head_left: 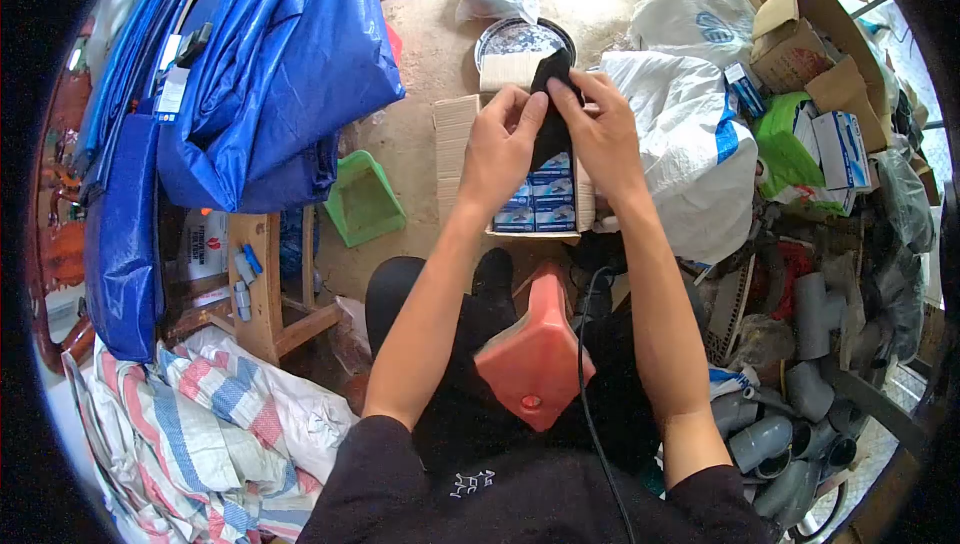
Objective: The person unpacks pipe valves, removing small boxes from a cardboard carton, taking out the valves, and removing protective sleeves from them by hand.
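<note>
My left hand (503,144) and my right hand (598,134) are close together in front of me, fingers closed in pinches. Between them they grip a limp black sheet (549,144), cloth or thin plastic, which hangs down from the fingertips. Below it stands an open cardboard box (450,149) with its flaps folded out. Several small blue and white boxes (533,209) are packed in rows inside, partly covered by the black sheet.
Behind the cardboard box is a round tray (487,36), and a green basket (362,198) lies to the left. Folded blue tarpaulin (280,74) is piled at left. White sacks (690,144) and grey pipe fittings (765,442) crowd the right. A red plastic stool (533,364) shows between my legs.
</note>
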